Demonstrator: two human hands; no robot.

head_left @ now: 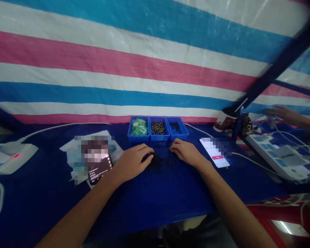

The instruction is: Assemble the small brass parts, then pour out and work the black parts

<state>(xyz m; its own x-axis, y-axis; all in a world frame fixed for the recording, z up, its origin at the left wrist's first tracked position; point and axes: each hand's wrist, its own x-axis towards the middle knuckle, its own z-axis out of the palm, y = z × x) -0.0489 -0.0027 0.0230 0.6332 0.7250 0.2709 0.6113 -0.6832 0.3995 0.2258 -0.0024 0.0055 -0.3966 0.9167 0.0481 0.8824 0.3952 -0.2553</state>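
A loose pile of small thin black pieces lies on the blue table, too small and blurred to name. From the left, my left hand rests against the pile with its fingers curled and closed; something dark shows between thumb and forefinger. On the other side, my right hand is closed too, fingertips bent down by the black pieces; whatever it holds is hidden. Just beyond stand three joined blue bins: a left bin with green-and-white packets, a middle bin with small brassy parts, and a right bin with some black pieces.
On the left, a lit phone lies on crumpled plastic, near a white power strip. Another phone is at right, with a cup behind it. Beyond a blue post, another person's hand reaches above a second power strip.
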